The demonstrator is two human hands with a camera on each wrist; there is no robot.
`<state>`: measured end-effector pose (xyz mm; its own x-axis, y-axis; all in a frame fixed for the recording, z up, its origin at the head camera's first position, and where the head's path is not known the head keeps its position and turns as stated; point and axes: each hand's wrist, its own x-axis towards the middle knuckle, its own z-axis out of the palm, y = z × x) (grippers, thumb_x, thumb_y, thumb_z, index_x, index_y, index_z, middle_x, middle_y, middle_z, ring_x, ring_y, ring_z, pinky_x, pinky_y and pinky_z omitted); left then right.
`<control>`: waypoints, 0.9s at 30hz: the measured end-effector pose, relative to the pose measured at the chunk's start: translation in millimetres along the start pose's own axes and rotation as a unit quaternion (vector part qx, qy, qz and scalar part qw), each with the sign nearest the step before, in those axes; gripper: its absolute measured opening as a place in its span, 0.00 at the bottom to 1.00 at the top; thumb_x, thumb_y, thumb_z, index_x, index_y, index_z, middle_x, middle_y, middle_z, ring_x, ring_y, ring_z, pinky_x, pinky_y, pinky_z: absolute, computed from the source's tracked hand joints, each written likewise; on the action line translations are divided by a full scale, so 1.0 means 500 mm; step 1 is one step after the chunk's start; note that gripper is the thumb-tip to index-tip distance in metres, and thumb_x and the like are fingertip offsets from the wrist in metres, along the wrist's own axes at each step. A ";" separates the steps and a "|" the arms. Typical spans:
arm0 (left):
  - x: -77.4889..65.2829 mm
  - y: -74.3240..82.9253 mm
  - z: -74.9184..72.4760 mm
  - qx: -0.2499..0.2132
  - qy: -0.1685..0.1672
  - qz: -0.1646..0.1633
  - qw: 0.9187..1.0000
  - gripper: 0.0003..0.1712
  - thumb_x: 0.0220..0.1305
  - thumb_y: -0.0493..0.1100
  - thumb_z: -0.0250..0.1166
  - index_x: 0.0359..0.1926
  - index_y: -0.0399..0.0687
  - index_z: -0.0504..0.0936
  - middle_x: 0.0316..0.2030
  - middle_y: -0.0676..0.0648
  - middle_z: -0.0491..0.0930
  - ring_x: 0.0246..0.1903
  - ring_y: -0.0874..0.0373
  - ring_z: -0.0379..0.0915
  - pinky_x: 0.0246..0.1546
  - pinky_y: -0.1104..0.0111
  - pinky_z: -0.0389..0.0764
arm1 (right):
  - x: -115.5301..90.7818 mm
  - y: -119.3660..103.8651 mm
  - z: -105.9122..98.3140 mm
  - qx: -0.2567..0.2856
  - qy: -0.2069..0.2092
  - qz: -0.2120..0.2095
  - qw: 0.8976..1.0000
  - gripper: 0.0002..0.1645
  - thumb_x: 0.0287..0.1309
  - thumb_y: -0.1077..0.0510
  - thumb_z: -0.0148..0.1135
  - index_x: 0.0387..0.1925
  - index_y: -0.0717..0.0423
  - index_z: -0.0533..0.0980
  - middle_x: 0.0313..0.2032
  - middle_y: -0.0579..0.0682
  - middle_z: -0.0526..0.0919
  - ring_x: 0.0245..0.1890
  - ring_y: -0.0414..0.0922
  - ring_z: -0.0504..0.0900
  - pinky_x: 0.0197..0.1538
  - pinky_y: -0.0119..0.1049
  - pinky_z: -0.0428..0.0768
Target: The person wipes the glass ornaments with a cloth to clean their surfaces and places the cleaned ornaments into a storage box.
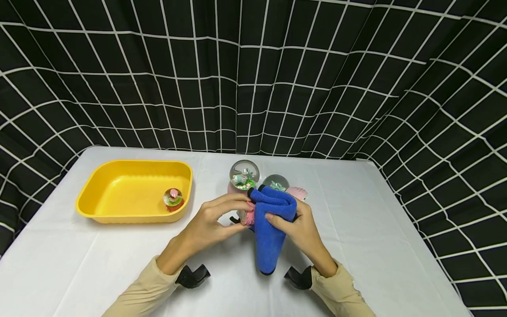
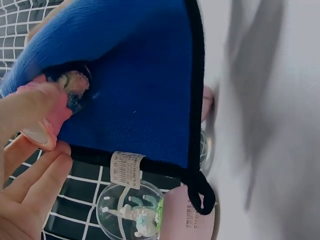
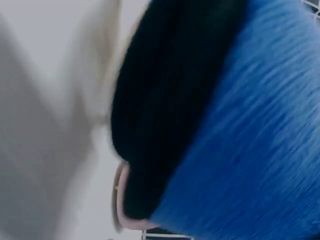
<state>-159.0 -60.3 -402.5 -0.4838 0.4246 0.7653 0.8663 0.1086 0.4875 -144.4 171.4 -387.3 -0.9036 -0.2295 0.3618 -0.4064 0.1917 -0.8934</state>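
My left hand point(image 1: 207, 222) pinches a small snow globe by its pink base point(image 2: 59, 112), its pale underside tipped toward that hand. A blue cloth point(image 1: 269, 237) with black edging hangs folded from my right hand point(image 1: 304, 226), thumb on the near face. In the left wrist view the cloth folds over the globe's glass, so only part of the small figure inside shows. Cloth fills much of the right wrist view and hides the right fingers. Just behind the cloth stands a larger snow globe point(image 1: 244, 175) on a pink base.
Partly behind the cloth is another clear globe point(image 1: 276, 182), with a pink rounded piece point(image 1: 297, 193) beside it. A yellow tray point(image 1: 130, 193) on the left holds a small red-based snow globe point(image 1: 173, 199). Black grid-patterned curtain point(image 1: 206, 79) borders the white-covered table point(image 1: 348, 229).
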 end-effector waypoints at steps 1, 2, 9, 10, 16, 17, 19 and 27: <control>0.000 0.000 -0.002 -0.008 0.003 -0.006 1.000 0.26 0.44 0.30 0.78 0.48 0.39 0.84 0.48 0.42 0.84 0.52 0.51 0.80 0.59 0.70 0.79 | 0.001 0.000 -0.002 0.000 -0.018 -0.008 1.000 0.30 0.49 0.70 0.69 0.57 0.64 0.77 0.52 0.60 0.84 0.48 0.36 0.84 0.50 0.31 0.83; 0.000 0.000 -0.003 -0.021 0.005 -0.014 1.000 0.27 0.44 0.30 0.79 0.48 0.38 0.83 0.47 0.42 0.84 0.50 0.52 0.81 0.57 0.70 0.80 | 0.001 0.000 -0.003 -0.002 -0.034 -0.014 0.999 0.32 0.48 0.70 0.70 0.59 0.62 0.76 0.53 0.59 0.83 0.49 0.37 0.83 0.51 0.31 0.83; 0.001 0.005 -0.010 -0.104 0.014 -0.080 0.991 0.29 0.42 0.28 0.79 0.50 0.35 0.82 0.45 0.38 0.84 0.39 0.56 0.85 0.42 0.67 0.86 | 0.002 0.004 -0.007 -0.026 -0.102 -0.038 0.994 0.41 0.42 0.67 0.75 0.63 0.53 0.73 0.47 0.53 0.84 0.43 0.40 0.81 0.47 0.36 0.82; 0.001 0.006 -0.010 -0.109 0.011 -0.083 0.991 0.29 0.43 0.28 0.79 0.50 0.35 0.82 0.45 0.38 0.84 0.39 0.56 0.85 0.42 0.67 0.87 | 0.002 0.006 -0.007 -0.026 -0.103 -0.039 0.994 0.41 0.42 0.67 0.75 0.63 0.53 0.73 0.46 0.54 0.84 0.42 0.41 0.81 0.47 0.36 0.83; 0.003 0.007 -0.008 -0.105 -0.008 -0.070 0.992 0.29 0.44 0.28 0.77 0.51 0.36 0.81 0.46 0.39 0.83 0.41 0.55 0.85 0.45 0.67 0.86 | 0.001 0.011 -0.007 -0.031 -0.086 -0.027 0.995 0.41 0.42 0.65 0.75 0.62 0.52 0.74 0.50 0.54 0.85 0.45 0.45 0.83 0.49 0.36 0.83; 0.003 0.007 -0.007 -0.103 -0.008 -0.065 0.993 0.29 0.44 0.28 0.77 0.51 0.36 0.81 0.47 0.39 0.83 0.42 0.55 0.84 0.45 0.67 0.86 | 0.001 0.011 -0.008 -0.031 -0.085 -0.023 0.996 0.41 0.42 0.64 0.75 0.62 0.51 0.74 0.50 0.54 0.85 0.45 0.46 0.84 0.49 0.36 0.83; 0.003 0.008 -0.007 -0.101 -0.006 -0.055 0.993 0.29 0.43 0.27 0.77 0.51 0.36 0.80 0.48 0.38 0.82 0.44 0.55 0.84 0.47 0.66 0.85 | 0.001 0.012 -0.008 -0.028 -0.086 -0.015 0.996 0.41 0.42 0.64 0.74 0.63 0.50 0.73 0.50 0.53 0.85 0.45 0.48 0.84 0.49 0.37 0.84; 0.001 0.000 -0.005 -0.046 0.014 -0.004 0.999 0.28 0.40 0.24 0.77 0.46 0.39 0.81 0.49 0.36 0.80 0.51 0.50 0.78 0.53 0.72 0.82 | 0.002 0.010 -0.010 -0.012 -0.104 0.018 0.994 0.40 0.46 0.63 0.74 0.63 0.47 0.73 0.50 0.52 0.84 0.46 0.44 0.84 0.49 0.39 0.84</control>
<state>-159.7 -62.2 -401.1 -0.4947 0.3982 0.7725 0.8482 0.0274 0.5290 -148.0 177.1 -389.9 -0.8710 -0.4136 0.2651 -0.3803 0.2260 -0.8968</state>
